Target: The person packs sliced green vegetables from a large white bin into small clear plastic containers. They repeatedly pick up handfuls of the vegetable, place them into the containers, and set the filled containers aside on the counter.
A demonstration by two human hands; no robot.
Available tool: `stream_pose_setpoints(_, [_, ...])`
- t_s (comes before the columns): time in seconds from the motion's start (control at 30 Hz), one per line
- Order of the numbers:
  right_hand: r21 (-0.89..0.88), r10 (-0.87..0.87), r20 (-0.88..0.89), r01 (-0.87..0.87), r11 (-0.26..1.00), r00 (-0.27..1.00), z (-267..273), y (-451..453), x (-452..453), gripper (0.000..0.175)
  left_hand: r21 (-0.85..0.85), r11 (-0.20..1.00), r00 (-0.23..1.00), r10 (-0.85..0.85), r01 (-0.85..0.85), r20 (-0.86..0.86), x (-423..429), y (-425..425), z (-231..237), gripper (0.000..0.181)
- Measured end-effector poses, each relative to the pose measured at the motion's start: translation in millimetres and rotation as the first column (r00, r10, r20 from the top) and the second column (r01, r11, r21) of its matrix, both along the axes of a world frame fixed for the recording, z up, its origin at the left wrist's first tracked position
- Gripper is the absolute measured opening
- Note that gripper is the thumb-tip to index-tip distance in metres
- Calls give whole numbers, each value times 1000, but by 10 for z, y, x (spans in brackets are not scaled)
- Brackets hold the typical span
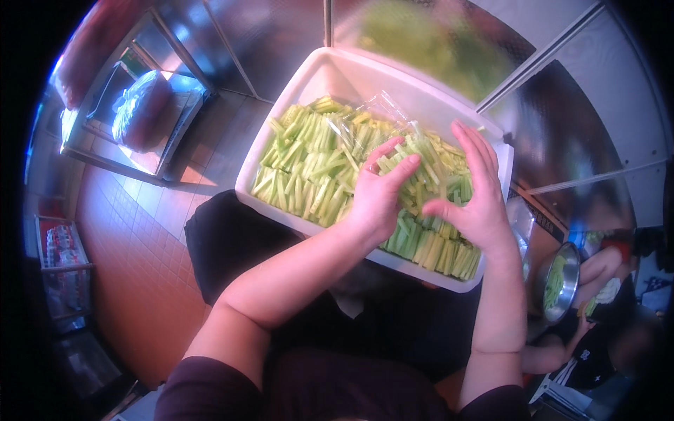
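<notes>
A white plastic tub (247,173) in front of me is filled with pale green vegetable sticks (303,158), many lying side by side in rows. Over the tub, my left hand (376,202) grips a small bundle of sticks (421,155) between thumb and fingers. My right hand (482,194) is just right of that bundle, thumb and fingers spread apart, with nothing visible in it. Behind my left fingers, a clear plastic container (376,118) rests on the sticks toward the tub's far side; part of it is hidden.
At the right, another person (595,337) sits near a metal bowl (566,292) holding green pieces. A metal-framed stand (113,158) with a plastic-wrapped bundle (145,113) is at upper left. Glossy panels (274,42) border the tub's far side. Tiled floor (137,258) extends left.
</notes>
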State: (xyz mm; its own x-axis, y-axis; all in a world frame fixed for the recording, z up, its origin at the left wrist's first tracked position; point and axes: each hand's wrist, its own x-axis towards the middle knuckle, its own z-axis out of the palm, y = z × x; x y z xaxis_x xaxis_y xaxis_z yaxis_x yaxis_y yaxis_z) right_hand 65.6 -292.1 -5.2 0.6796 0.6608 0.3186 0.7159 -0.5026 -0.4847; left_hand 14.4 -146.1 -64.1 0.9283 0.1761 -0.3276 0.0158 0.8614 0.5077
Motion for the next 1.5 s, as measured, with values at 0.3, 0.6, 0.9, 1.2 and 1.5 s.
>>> stream_pose_setpoints(0.3, [-80,86,-37,-88,993,996,-155,30,77,127,84,987,991,-133,134,-18,-33,-55,-70,49])
stream_pose_setpoints(0.6, [156,16,84,-29,987,996,-316,124,225,92,78,989,991,-126,128,-34,9,-49,-125,44])
stream_pose_setpoints(0.9, [158,-158,-336,221,962,929,-308,115,-309,84,-130,991,998,47,-40,49,106,81,-62,40])
stream_pose_setpoints(1.2, [399,-35,-603,339,852,797,-267,326,-254,45,-87,994,996,71,-67,47,136,148,-87,37])
stream_pose_setpoints(1.5, [504,-175,-213,261,824,961,-40,64,-134,9,-72,996,995,65,-59,78,114,57,-58,45])
